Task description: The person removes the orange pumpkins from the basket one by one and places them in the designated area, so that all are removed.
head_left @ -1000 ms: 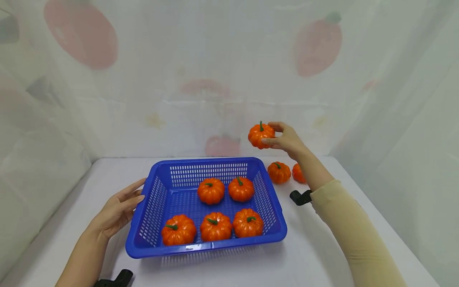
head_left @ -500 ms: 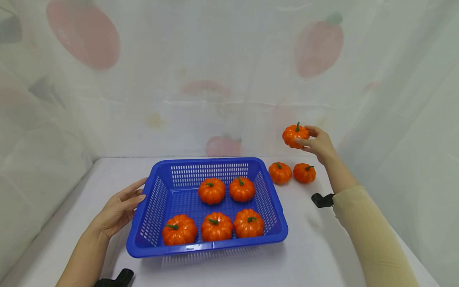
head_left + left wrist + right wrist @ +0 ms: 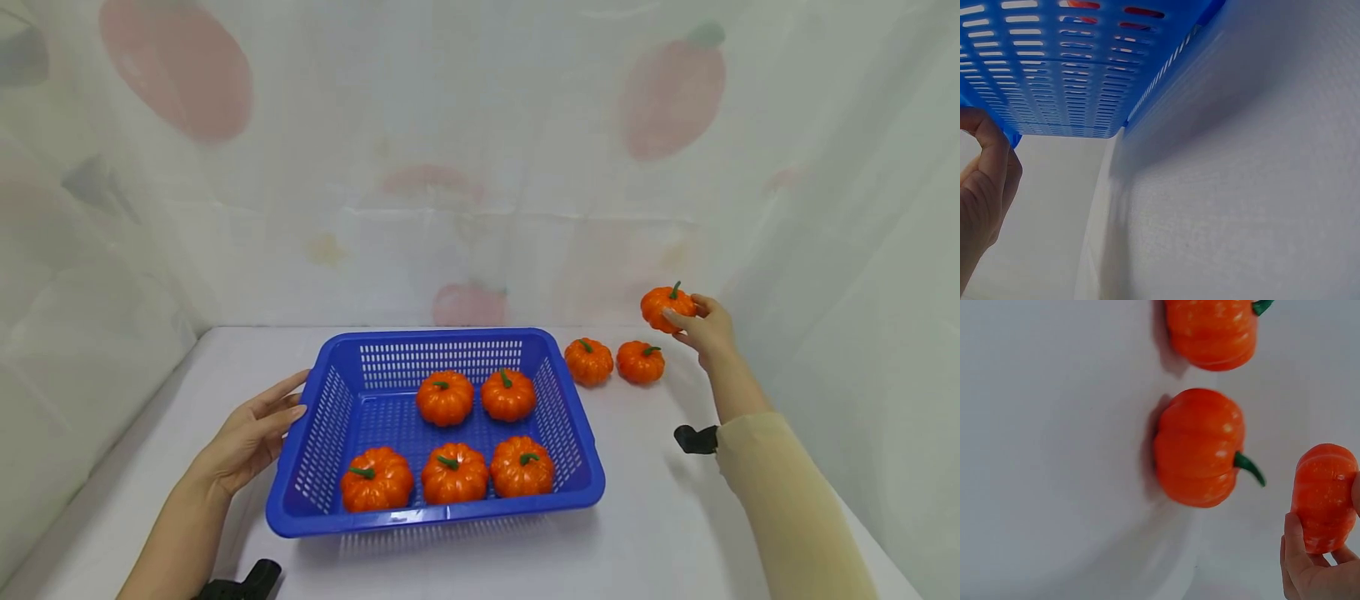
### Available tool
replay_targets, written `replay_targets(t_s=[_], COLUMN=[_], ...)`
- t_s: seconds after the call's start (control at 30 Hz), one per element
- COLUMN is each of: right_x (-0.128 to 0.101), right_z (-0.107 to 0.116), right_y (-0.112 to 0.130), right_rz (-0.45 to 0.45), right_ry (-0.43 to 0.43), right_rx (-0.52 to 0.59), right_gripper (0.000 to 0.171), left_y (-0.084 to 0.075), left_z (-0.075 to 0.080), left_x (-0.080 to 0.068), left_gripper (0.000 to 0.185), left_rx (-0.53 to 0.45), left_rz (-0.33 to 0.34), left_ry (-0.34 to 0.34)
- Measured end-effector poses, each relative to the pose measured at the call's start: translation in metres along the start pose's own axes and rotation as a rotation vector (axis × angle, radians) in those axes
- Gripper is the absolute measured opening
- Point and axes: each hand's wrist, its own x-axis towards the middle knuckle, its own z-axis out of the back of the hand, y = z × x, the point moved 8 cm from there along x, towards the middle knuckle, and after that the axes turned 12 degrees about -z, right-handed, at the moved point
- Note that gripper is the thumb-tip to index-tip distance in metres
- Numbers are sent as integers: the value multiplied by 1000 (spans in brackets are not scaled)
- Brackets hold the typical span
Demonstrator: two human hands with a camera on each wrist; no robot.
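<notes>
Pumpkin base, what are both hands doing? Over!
Left hand holding blue basket. Right hand holding pumpkin aloft. Two pumpkins right of basket; nothing visibly blocking.

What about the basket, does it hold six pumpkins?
No, only five pumpkins lie in the basket: two toward the back, three along the front.

**Diffuse light, soft shadows**

The head view is evenly bright; small highlights dot the pumpkins (image 3: 456, 478), and faint shadows fall on the tabletop (image 3: 637, 550). The left wrist view is greyer, with a broad soft-edged shadow beside the basket (image 3: 1079, 65). The right wrist view is dim; its pumpkins look slightly soft, possibly out of focus.
</notes>
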Motion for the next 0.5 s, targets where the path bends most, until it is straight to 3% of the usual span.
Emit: replay_targets(t_s=[0.5], right_x=[18], right_z=[27], right_y=[-54], right_rz=[-152], right_ry=[-101], right_rx=[46], right_gripper=[80], left_y=[0], left_z=[1], left_x=[-1], left_gripper=[61], left_rx=[23], left_rz=[14], left_ry=[-17])
